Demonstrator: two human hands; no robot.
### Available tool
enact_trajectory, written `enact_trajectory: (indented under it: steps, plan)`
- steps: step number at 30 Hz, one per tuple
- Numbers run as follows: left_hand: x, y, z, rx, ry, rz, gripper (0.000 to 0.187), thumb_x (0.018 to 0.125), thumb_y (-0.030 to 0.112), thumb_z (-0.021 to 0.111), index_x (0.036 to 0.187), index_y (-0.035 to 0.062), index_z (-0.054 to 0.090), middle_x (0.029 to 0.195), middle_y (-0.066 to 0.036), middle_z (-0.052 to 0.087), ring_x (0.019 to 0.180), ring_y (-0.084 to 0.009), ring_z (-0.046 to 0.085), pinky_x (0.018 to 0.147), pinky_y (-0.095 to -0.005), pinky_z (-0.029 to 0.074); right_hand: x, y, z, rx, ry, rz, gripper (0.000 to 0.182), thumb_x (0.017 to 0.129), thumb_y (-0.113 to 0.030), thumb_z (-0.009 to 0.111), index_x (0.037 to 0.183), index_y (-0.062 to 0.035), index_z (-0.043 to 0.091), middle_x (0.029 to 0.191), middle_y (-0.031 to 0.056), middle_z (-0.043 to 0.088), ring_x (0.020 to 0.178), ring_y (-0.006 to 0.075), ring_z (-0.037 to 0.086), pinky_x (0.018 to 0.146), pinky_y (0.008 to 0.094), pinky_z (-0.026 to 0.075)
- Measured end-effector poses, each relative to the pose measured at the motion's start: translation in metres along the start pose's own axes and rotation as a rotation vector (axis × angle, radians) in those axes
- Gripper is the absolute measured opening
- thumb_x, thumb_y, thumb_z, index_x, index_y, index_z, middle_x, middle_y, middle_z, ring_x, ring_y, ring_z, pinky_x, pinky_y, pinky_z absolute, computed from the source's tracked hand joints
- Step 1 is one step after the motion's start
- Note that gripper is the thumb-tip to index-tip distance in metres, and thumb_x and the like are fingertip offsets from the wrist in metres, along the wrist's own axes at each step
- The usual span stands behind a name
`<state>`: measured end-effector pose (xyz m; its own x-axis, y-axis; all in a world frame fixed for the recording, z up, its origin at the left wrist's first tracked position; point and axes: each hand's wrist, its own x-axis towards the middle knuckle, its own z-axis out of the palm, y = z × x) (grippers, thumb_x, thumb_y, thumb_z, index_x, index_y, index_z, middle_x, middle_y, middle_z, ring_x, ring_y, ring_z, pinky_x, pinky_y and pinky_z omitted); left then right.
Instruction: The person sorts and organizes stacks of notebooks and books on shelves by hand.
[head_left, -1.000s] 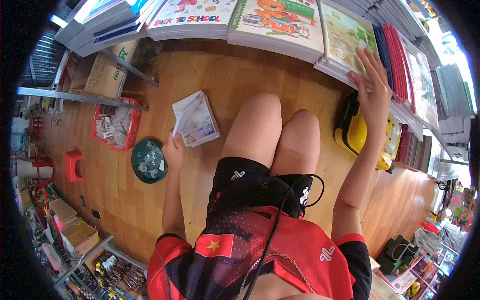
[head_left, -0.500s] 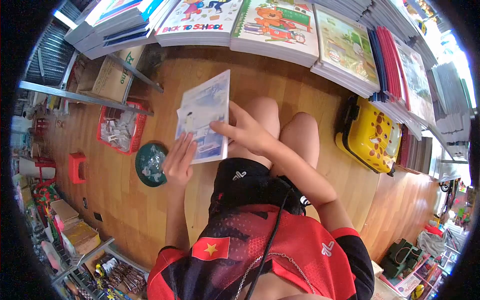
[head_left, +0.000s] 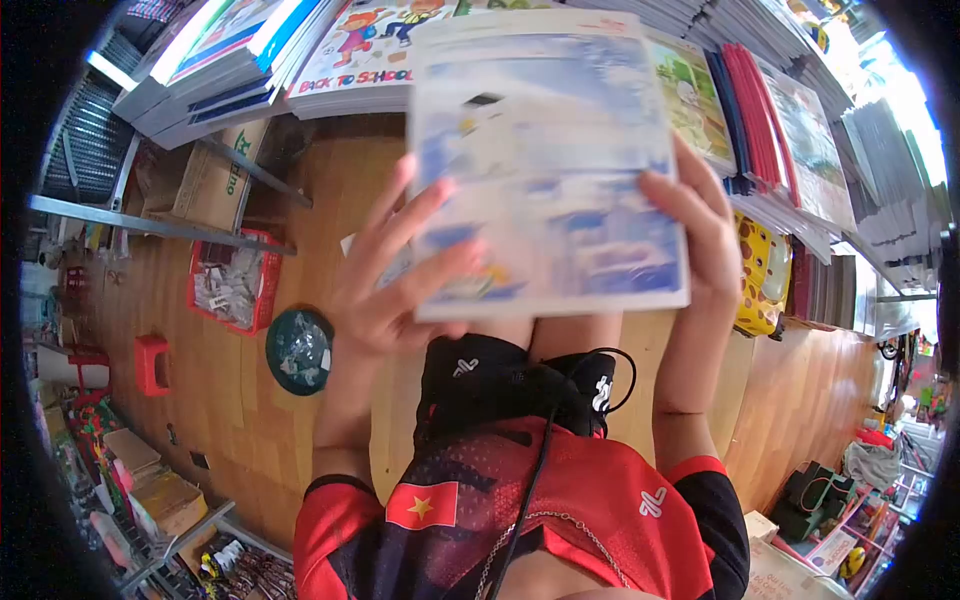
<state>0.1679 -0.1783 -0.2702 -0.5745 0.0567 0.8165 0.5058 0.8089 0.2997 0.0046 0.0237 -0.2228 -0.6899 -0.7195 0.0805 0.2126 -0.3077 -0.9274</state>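
Though I watch from far away, I can see one flat book [head_left: 550, 170] held up in front of the person's body, over the knees and the black cloth shorts [head_left: 480, 400]. It has four straight sides, a white edge and a smooth cover with a blue and white picture, but it looks blurry to me. My right grip [head_left: 708, 235] is closed on its right side, with the thumb flat on the front and the other fingers tucked behind. My left grip [head_left: 375, 300] has its fingers spread out over the left side of the cover; I cannot tell if it pinches the book.

Below is a shiny wood floor [head_left: 250, 440] made of long boards. On it I see a round green tub [head_left: 283, 375] with crinkly clear plastic, and a red plastic basket [head_left: 270, 290] full of clear packets. Thick paper books [head_left: 345, 95] sit in neat stacks, and a hard yellow case [head_left: 765, 275] has brown spots.
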Motion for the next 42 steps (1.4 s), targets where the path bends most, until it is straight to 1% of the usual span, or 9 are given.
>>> enact_trajectory:
  steps: [9,12,17,23,31,34,36,40,42]
  plan:
    - [0.063,-0.042,0.091,-0.21,-0.059,-0.118,0.03,0.084,0.021,0.062,0.113,0.0122,0.063,0.123,-0.012,0.057,0.119,-0.0339,0.049,0.096,-0.0386,0.042,0.001,-0.016,-0.095,0.055,0.414,-0.063,0.044,0.09,-0.021,0.054,0.125,0.0046,0.048,0.115,0.0154,0.056,0.093,0.0149,0.061,0.074,0.025,0.054]
    - [0.072,-0.049,0.109,-0.15,-0.123,-0.136,0.032,0.083,0.018,0.062,0.114,0.0123,0.062,0.126,-0.012,0.054,0.12,-0.0344,0.048,0.096,-0.0402,0.043,-0.017,-0.019,-0.08,-0.305,0.435,-0.185,0.049,0.091,-0.023,0.053,0.131,0.0037,0.042,0.121,0.0161,0.054,0.102,0.0173,0.059,0.085,0.0284,0.049]
    - [0.085,-0.05,0.137,0.149,-0.196,-0.076,0.033,0.082,0.014,0.061,0.115,0.0125,0.061,0.127,-0.01,0.053,0.121,-0.0302,0.047,0.093,-0.0391,0.046,-0.022,-0.024,-0.053,-1.46,0.453,-0.255,0.042,0.088,-0.019,0.056,0.126,-0.0027,0.051,0.118,0.0232,0.056,0.113,0.034,0.054,0.093,0.0333,0.041]
    - [0.103,-0.035,0.149,0.426,-0.313,-0.137,0.035,0.08,0.009,0.058,0.115,0.0131,0.06,0.125,-0.011,0.055,0.117,-0.0262,0.051,0.091,-0.0365,0.047,0.026,0.017,-0.067,-1.561,0.361,-0.556,0.044,0.084,-0.027,0.062,0.124,-0.0112,0.055,0.127,0.016,0.052,0.123,0.0315,0.044,0.102,0.0457,0.031]
    - [0.087,-0.03,0.145,0.005,0.005,-0.089,0.034,0.081,0.011,0.059,0.115,0.0106,0.06,0.122,-0.011,0.055,0.118,-0.0293,0.049,0.095,-0.0387,0.043,0.037,0.036,-0.08,-1.719,0.376,-0.509,0.049,0.079,-0.029,0.065,0.125,-0.0192,0.054,0.13,0.0124,0.05,0.122,0.0285,0.045,0.102,0.0498,0.026]
    - [0.026,-0.029,0.118,0.026,0.153,0.139,0.017,0.079,0.007,0.056,0.092,0.0095,0.066,0.103,-0.007,0.062,0.098,-0.0272,0.059,0.085,-0.0395,0.049,0.037,0.037,-0.078,-1.714,0.38,-0.521,0.048,0.078,-0.029,0.066,0.125,-0.0196,0.055,0.13,0.0118,0.051,0.122,0.0282,0.046,0.102,0.0493,0.026]
    - [-0.027,-0.035,0.111,-0.013,0.216,-0.042,0.014,0.077,0.003,0.055,0.084,0.0087,0.066,0.093,-0.006,0.063,0.083,-0.0275,0.061,0.08,-0.0379,0.05,0.037,0.037,-0.074,-1.71,0.394,-0.53,0.047,0.079,-0.029,0.066,0.123,-0.0195,0.056,0.129,0.0115,0.052,0.122,0.0281,0.046,0.103,0.0485,0.026]
    - [-0.166,-0.08,0.107,0.23,0.016,-0.77,0.024,0.076,-0.002,0.054,0.096,0.0073,0.064,0.105,-0.015,0.057,0.096,-0.0333,0.056,0.083,-0.0395,0.046,0.038,0.04,-0.076,-1.746,0.377,-0.544,0.045,0.082,-0.03,0.063,0.125,-0.02,0.055,0.129,0.0119,0.052,0.122,0.0284,0.045,0.104,0.048,0.025]
    - [-0.258,-0.104,0.101,0.398,-0.081,-0.883,0.026,0.078,0.007,0.057,0.104,0.006,0.061,0.113,-0.018,0.054,0.103,-0.0354,0.053,0.088,-0.0415,0.043,0.039,0.04,-0.077,-1.759,0.366,-0.551,0.045,0.082,-0.03,0.063,0.125,-0.0203,0.055,0.129,0.0119,0.052,0.123,0.0282,0.045,0.104,0.0481,0.024]
